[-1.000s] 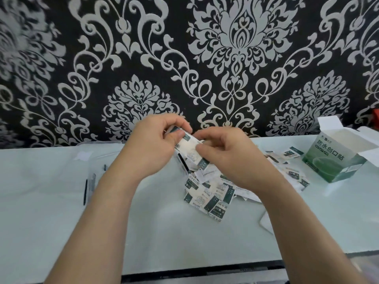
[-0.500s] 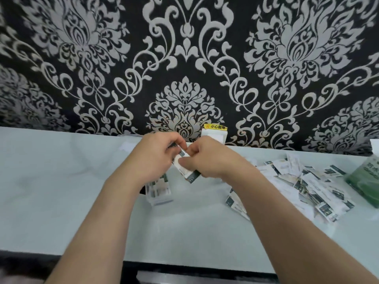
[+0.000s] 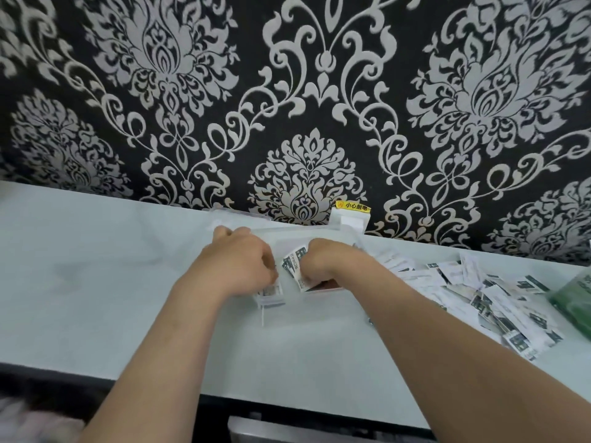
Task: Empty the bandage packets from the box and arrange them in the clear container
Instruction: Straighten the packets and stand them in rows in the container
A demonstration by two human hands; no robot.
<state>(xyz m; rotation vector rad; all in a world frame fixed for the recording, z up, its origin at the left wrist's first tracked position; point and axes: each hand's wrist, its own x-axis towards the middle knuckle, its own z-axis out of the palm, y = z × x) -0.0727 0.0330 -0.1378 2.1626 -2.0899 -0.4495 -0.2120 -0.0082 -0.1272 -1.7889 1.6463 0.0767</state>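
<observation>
Two hands meet over the clear container (image 3: 319, 233), which sits on the pale tabletop (image 3: 96, 282) against the patterned wall. The right hand (image 3: 323, 263) has its fingers curled round a small stack of bandage packets (image 3: 294, 266), held on edge just inside the container. The left hand (image 3: 240, 260) is beside that stack with its fingers bent down into the container; I cannot tell whether it grips anything. A few upright packets (image 3: 271, 290) stand in the container's near left corner, below the left hand. Its clear lid (image 3: 240, 215) stands open behind. To the right, a loose pile of bandage packets (image 3: 479, 292) is spread on the tabletop, and the green box (image 3: 575, 298) lies at the frame's right edge.
</observation>
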